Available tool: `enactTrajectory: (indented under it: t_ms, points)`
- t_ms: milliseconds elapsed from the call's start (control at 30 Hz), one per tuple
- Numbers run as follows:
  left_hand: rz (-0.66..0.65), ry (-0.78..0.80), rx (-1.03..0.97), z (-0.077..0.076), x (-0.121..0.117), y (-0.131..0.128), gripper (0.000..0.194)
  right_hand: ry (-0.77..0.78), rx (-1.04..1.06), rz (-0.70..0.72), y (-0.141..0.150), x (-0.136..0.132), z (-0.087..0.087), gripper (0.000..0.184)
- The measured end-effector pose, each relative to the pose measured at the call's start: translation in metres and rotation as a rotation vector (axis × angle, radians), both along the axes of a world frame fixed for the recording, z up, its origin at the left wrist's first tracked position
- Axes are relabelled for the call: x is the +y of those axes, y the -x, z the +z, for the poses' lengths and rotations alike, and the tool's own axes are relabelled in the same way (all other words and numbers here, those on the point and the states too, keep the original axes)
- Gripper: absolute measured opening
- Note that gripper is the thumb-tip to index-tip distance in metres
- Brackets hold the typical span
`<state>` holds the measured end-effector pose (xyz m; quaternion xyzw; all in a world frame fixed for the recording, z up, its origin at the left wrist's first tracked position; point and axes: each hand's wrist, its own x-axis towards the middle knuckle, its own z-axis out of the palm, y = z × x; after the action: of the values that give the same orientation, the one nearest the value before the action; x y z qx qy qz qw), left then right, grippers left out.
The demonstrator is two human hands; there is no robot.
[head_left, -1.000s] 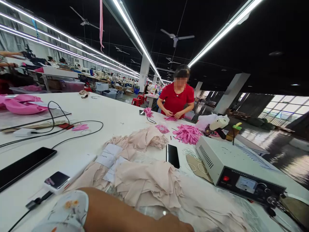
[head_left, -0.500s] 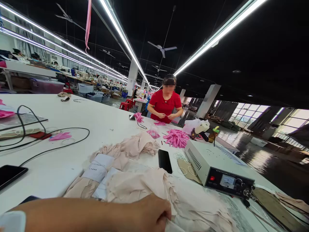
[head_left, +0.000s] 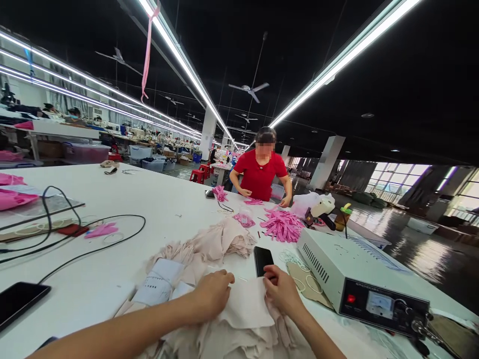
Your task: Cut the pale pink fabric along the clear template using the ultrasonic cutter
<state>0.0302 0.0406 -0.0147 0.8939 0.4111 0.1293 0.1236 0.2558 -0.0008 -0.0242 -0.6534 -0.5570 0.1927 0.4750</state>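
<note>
My left hand (head_left: 211,295) and my right hand (head_left: 281,290) both rest on a flat piece of pale pink fabric (head_left: 249,307), fingers curled over its left and right edges. The piece lies on top of a heap of the same fabric (head_left: 232,341) at the near edge of the white table (head_left: 160,199). More bunched pale fabric (head_left: 220,242) lies just beyond, with white paper tags (head_left: 159,281) at its left. A black phone (head_left: 262,260) lies right in front of my right hand.
A white control box with a red light and a dial (head_left: 359,279) stands to the right. A person in a red shirt (head_left: 260,172) stands across the table by heaps of pink strips (head_left: 282,225). Black cables (head_left: 93,239) and another phone (head_left: 18,301) lie at left.
The camera tilted and shifted. My left arm drew back from across the heap, my right hand came into view, and both hands now hold one fabric piece. The person opposite spread their arms.
</note>
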Motion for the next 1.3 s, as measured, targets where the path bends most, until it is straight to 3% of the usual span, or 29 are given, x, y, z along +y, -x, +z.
enactTrajectory:
  t_ms: [133,267,433,533,600,667,833,1100,1300]
  points:
    - [-0.106,-0.1,0.033,0.008,-0.015,0.004,0.021,0.016,0.049,-0.042,-0.033,-0.02,0.006,0.025]
    - [-0.359,-0.104,0.024,0.024,-0.035,-0.016,0.015,0.03,0.16,-0.137,-0.076,-0.086,0.009,0.03]
    - [-0.609,-0.036,0.072,0.026,-0.039,-0.085,0.006,0.014,0.261,-0.319,-0.09,-0.164,-0.005,0.043]
    - [-0.637,0.008,0.136,0.019,-0.036,-0.13,0.029,-0.007,0.28,-0.367,-0.09,-0.182,-0.02,0.044]
    - [-0.64,0.03,0.197,0.013,-0.033,-0.151,0.035,-0.023,0.278,-0.378,-0.091,-0.187,-0.028,0.044]
    - [-0.655,0.037,0.234,0.009,-0.03,-0.164,0.028,-0.038,0.267,-0.39,-0.092,-0.19,-0.034,0.043]
    - [-0.703,0.074,0.237,0.013,-0.021,-0.168,0.028,-0.088,0.18,-0.418,-0.095,-0.193,-0.043,0.045]
    - [-0.677,0.038,0.221,0.033,-0.025,-0.167,0.027,-0.106,-0.126,-0.314,-0.092,-0.175,-0.03,0.034]
    - [-0.678,0.017,0.26,0.018,-0.033,-0.166,0.028,-0.062,-0.326,-0.287,-0.094,-0.162,-0.028,0.036]
